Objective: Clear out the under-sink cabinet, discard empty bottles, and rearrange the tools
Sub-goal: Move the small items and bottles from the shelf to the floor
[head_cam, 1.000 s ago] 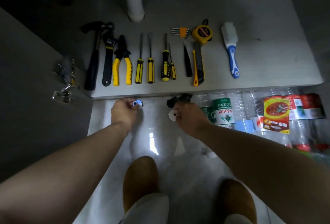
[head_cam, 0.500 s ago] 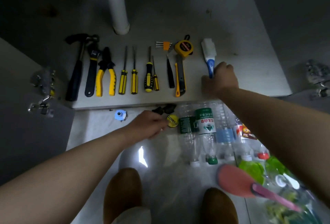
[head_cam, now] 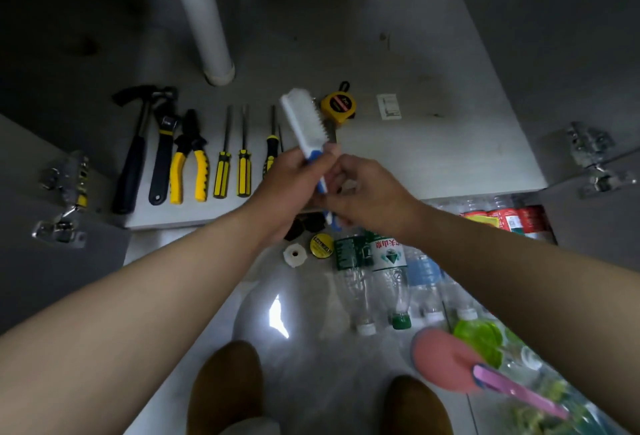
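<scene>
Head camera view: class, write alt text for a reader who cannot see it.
The left hand and right hand hold a white-and-blue brush over the cabinet floor, where a hammer, pliers and screwdrivers lie in a row. Plastic bottles lie on the tiles in front.

There is one black-handled claw hammer (head_cam: pixel 133 154), one black adjustable wrench (head_cam: pixel 162 152), one pair of yellow-handled pliers (head_cam: pixel 189 162), one yellow tape measure (head_cam: pixel 337 108), one small white paper slip (head_cam: pixel 389 107) and one white-bristled scrub brush with a blue handle (head_cam: pixel 304 121). Three yellow-and-black-handled screwdrivers (head_cam: pixel 223 166) show plainly, and a fourth thin shaft (head_cam: pixel 280 138) beside them is half hidden. There is also one white plastic nut (head_cam: pixel 294 254), one small round yellow disc (head_cam: pixel 321 244), one pink round pad on a pink handle (head_cam: pixel 440 362), and at least four clear plastic bottles (head_cam: pixel 389 282) side by side, with more beyond too jumbled to count.
</scene>
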`<act>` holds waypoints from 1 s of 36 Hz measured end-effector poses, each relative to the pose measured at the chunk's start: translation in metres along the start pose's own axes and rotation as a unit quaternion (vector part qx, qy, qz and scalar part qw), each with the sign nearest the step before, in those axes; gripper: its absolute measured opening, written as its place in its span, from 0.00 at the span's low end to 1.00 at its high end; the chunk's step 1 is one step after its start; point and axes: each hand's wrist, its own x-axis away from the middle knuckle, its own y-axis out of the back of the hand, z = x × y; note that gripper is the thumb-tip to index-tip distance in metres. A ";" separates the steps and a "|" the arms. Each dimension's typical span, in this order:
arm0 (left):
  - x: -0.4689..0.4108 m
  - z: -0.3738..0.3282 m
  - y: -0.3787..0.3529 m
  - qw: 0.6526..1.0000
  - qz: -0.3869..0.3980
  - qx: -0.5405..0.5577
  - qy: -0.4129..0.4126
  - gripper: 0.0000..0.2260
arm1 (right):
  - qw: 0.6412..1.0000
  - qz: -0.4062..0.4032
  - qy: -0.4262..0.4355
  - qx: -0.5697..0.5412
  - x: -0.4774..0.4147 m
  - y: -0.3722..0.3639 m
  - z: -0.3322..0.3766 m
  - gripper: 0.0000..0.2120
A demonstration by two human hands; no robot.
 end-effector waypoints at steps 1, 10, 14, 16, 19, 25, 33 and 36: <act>0.003 0.001 0.004 1.000 -0.014 0.002 -0.002 0.11 | 0.999 0.029 -0.009 -0.025 0.003 -0.003 0.001 0.09; 0.038 0.054 0.059 0.968 0.018 -0.252 0.003 0.06 | 0.971 -0.195 -0.046 0.129 -0.027 0.008 -0.022 0.04; 0.051 0.084 0.083 0.919 0.092 -0.382 0.034 0.05 | 0.964 -0.174 -0.107 0.171 -0.054 0.004 -0.031 0.20; 0.057 0.097 0.095 0.900 0.089 -0.425 0.048 0.03 | 0.956 -0.160 -0.131 0.210 -0.064 -0.001 -0.031 0.28; 0.065 0.113 0.107 0.883 0.054 -0.462 0.066 0.05 | 0.947 -0.155 -0.130 0.251 -0.075 -0.006 -0.030 0.28; 0.071 0.129 0.121 0.859 0.049 -0.498 0.107 0.11 | 0.934 -0.141 -0.142 0.295 -0.074 -0.013 -0.023 0.22; 0.072 0.135 0.132 0.865 -0.018 -0.478 0.154 0.19 | 0.973 -0.095 -0.021 0.207 -0.008 -0.027 -0.023 0.14; 0.072 0.134 0.137 0.870 -0.046 -0.465 0.157 0.18 | 0.984 0.036 0.022 0.173 0.017 -0.040 -0.027 0.13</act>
